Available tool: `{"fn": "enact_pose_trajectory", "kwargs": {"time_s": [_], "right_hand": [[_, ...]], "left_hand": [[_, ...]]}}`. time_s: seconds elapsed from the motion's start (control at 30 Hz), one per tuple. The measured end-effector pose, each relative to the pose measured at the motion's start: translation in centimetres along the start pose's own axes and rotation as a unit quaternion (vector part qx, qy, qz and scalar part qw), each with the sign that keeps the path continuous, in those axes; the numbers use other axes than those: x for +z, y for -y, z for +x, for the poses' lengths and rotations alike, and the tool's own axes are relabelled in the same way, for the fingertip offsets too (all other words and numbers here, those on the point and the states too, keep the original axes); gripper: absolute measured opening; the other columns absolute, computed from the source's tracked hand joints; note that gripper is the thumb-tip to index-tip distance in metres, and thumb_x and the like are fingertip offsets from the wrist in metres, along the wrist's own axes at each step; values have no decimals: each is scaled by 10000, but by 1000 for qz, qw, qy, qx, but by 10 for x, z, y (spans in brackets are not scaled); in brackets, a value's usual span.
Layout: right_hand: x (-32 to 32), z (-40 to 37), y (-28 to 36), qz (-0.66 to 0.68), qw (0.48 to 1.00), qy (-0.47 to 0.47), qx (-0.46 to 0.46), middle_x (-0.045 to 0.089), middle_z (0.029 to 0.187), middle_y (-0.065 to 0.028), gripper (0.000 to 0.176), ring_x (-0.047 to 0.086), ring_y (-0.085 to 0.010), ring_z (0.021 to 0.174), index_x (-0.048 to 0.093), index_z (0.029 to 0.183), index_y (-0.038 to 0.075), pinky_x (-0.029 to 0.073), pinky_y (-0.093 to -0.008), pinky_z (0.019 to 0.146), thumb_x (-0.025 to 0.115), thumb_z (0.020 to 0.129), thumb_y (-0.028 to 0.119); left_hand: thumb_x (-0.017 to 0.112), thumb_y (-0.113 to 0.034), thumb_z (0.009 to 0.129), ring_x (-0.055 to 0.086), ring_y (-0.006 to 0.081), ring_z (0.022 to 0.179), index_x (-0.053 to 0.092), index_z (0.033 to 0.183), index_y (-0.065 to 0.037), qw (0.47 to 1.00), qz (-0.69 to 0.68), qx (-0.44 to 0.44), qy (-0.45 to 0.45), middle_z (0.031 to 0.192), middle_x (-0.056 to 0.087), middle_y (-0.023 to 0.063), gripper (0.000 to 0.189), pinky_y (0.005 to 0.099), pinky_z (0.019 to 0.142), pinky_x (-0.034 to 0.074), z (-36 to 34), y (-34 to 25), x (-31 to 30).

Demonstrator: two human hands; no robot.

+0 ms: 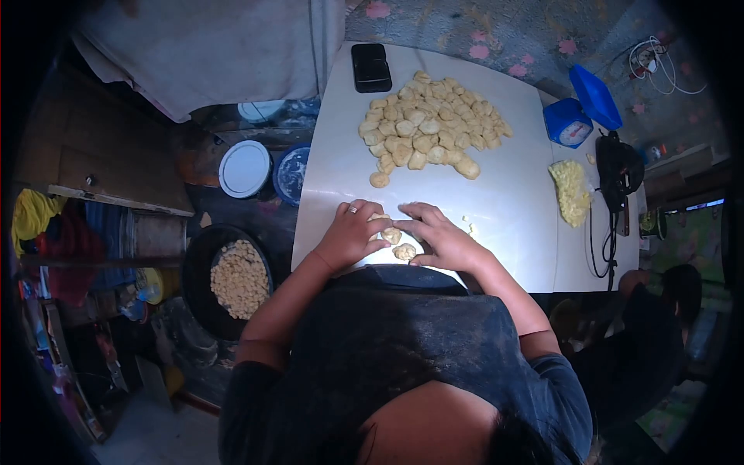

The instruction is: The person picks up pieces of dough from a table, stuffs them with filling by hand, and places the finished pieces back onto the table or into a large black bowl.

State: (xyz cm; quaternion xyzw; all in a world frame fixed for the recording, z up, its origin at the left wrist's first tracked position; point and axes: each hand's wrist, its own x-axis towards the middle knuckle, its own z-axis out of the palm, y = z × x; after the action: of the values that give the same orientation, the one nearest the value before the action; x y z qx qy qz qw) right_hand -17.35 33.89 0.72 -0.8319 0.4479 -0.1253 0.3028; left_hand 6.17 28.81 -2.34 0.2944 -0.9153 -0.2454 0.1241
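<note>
At the near edge of the white table (349, 167), my left hand (353, 235) curls its fingers over a piece of dough, with a ring on one finger. My right hand (443, 236) reaches in from the other side, its fingertips meeting a small piece of dough (392, 235) between the hands. Just below, another lumpy dough piece (404, 252) lies by my right thumb. A few small yellowish bits (469, 225) are right of my right hand. Farther back is a large heap of dough balls (430, 124), with one dough ball (379, 180) at its near edge.
A black phone (372, 68) lies at the far left corner. On the right are a blue scale (570, 124), a bag of yellow bits (571, 192) and a black corded item (620, 167). Left of the table stand a dark basin (194, 267) of pale crumbly pieces and lidded buckets (246, 170).
</note>
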Motion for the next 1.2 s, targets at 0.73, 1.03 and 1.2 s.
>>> {"fn": "enact_pose_trajectory", "kwargs": {"time_s": [0.73, 1.03, 1.2], "right_hand": [[19, 59, 49, 225, 937, -198, -177, 244, 1453, -235, 748, 201, -374, 1372, 295, 1398, 46, 183, -450, 1102, 504, 872, 536], [6, 58, 56, 508, 825, -194, -156, 165, 1495, -176, 780, 465, -296, 1214, 354, 1360, 168, 384, -450, 1006, 638, 767, 586], [14, 56, 56, 523, 828, -144, -144, 263, 1432, -183, 686, 539, -251, 1112, 404, 1308, 73, 425, -400, 959, 652, 806, 469]], "left_hand": [[423, -450, 955, 534, 244, 1138, 415, 1314, -109, 420, -900, -87, -83, 1262, 513, 105, 495, 407, 968, 430, 8, -25, -5], [473, -539, 889, 590, 240, 852, 472, 1246, -137, 342, -862, -51, -370, 1020, 578, 129, 537, 346, 623, 514, -120, 22, -37], [421, -716, 798, 254, 385, 1339, 137, 1444, -158, 353, -502, -183, -768, 1472, 253, 123, 900, 752, 978, 106, -235, 95, -57]]}}
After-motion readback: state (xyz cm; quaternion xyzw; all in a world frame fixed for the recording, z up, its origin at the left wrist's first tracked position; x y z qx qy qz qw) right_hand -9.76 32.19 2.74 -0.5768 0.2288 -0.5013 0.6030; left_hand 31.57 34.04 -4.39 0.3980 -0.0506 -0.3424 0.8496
